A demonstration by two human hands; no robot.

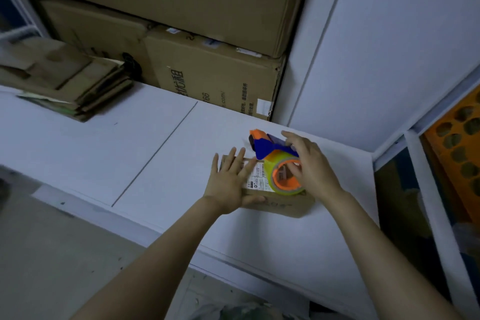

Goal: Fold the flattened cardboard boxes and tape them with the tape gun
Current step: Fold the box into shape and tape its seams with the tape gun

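Now right hand (314,167) grips tape gun (268,152) atop box (287,207).

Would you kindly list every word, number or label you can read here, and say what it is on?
"66" and ".com/": printed sideways on the large cardboard box.
Large Chinese characters and small print on that box: too blurred to read reliably.
Print on the shipping label of the small box: too small.
No text shows on the tape gun.

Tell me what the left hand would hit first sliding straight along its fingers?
Probably the orange nose of the tape gun, just beyond the left hand; past that, the printed carton. Depth unclear.
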